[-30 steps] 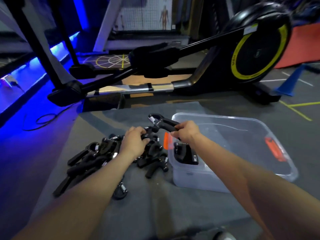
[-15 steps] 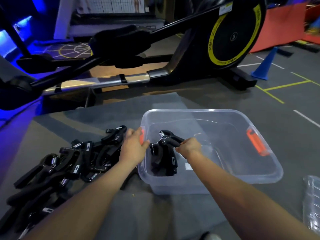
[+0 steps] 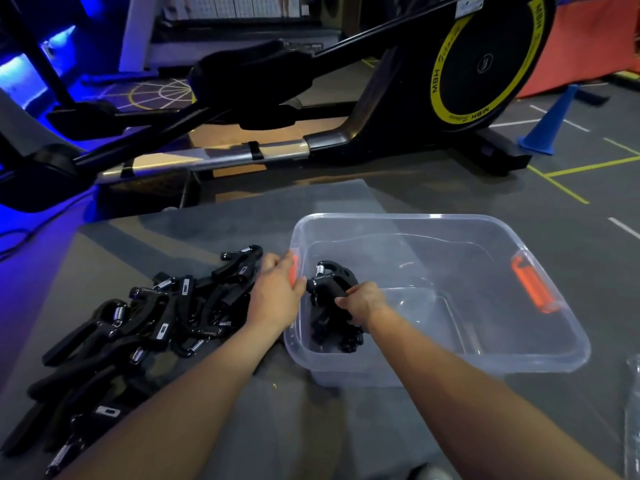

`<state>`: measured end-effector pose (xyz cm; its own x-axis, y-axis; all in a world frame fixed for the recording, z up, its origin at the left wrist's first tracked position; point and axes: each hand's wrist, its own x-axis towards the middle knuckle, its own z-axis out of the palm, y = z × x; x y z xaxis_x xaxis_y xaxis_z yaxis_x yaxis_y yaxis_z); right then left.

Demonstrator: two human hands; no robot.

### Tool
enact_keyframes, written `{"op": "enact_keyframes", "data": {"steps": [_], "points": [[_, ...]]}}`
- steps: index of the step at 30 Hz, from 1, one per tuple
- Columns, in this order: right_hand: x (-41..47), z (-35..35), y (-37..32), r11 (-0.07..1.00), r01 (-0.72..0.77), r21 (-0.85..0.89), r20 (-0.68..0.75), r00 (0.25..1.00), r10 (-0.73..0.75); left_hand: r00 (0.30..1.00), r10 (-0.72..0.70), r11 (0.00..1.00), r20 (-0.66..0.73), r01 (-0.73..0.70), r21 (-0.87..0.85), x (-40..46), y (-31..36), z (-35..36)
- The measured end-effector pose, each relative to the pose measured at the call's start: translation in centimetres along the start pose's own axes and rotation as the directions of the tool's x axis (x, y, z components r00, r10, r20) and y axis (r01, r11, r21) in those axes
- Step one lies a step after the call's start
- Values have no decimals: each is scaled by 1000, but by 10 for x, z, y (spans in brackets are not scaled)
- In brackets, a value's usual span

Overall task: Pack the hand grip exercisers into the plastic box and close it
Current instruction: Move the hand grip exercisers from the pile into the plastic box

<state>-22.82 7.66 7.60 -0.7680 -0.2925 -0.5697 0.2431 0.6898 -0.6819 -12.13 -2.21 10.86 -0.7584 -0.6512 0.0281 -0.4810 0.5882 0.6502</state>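
Note:
A clear plastic box [image 3: 519,358] with orange latches stands open on the grey mat. Inside its left end my right hand [image 3: 363,303] grips a black hand grip exerciser [image 3: 329,282] by its handle, low over other black exercisers [image 3: 332,332] lying on the box floor. My left hand [image 3: 277,292] rests against the box's left wall at the orange latch [image 3: 294,268], fingers fairly straight. A pile of several black exercisers [image 3: 145,317] with metal springs lies on the mat left of the box.
A black and yellow elliptical trainer [image 3: 478,64] stands just behind the mat. A blue cone [image 3: 550,123] sits on the floor at right. A clear plastic piece [image 3: 632,420], perhaps the lid, shows at the right edge.
My right hand carried an exerciser from above the pile into the box and lowered it onto the ones inside. My left hand left the pile and came to the box's left wall.

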Motion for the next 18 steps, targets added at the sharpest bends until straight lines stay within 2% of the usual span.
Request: {"op": "enact_keyframes", "data": {"steps": [4, 8, 13, 18], "points": [[0, -11, 6, 997, 43, 58, 34, 998, -45, 1000, -1, 999, -22, 2, 49, 0, 3, 1], [2, -21, 7, 987, 161, -4, -138, 978, -160, 999, -8, 998, -40, 10, 67, 0, 4, 2], [9, -26, 14, 976, 73, -206, -147, 984, -105, 999, 14, 996, -49, -9, 89, 1, 3, 4], [14, -25, 16, 972, 11, -235, -160, 986, -50, 999, 16, 995, -49, -11, 99, 1, 3, 4]]}}
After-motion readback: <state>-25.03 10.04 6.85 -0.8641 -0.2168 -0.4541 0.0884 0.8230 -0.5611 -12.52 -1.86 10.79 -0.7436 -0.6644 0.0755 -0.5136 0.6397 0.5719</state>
